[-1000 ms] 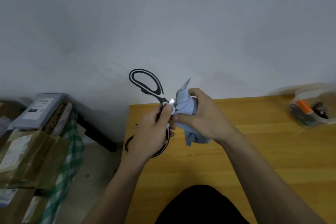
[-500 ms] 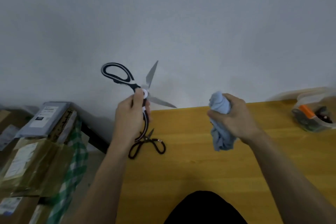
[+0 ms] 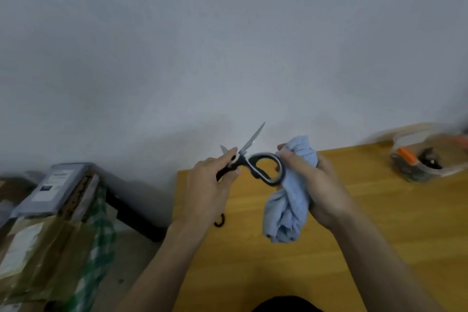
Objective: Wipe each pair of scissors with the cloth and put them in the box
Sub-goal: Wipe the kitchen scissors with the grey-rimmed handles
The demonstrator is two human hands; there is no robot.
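My left hand (image 3: 206, 189) grips black-and-white scissors (image 3: 263, 166) near the pivot, above the left end of the wooden table (image 3: 379, 223). The blades point up and back, spread apart. One handle loop points right and touches the bunched light-blue cloth (image 3: 288, 213), which my right hand (image 3: 317, 185) grips. A second, small black pair of scissors (image 3: 219, 221) lies on the table, mostly hidden under my left wrist. A clear plastic box (image 3: 425, 162) stands at the table's far right with scissors inside, one with an orange handle.
Taped cardboard boxes (image 3: 33, 248) with a grey parcel (image 3: 54, 189) on top stand left of the table, beside a green checked cloth (image 3: 97, 233). A plain wall rises behind the table. A dark garment shows at the bottom edge.
My left hand turned the scissors round, so a handle loop now points right instead of up-left. Both hands came together and the cloth now meets that handle.
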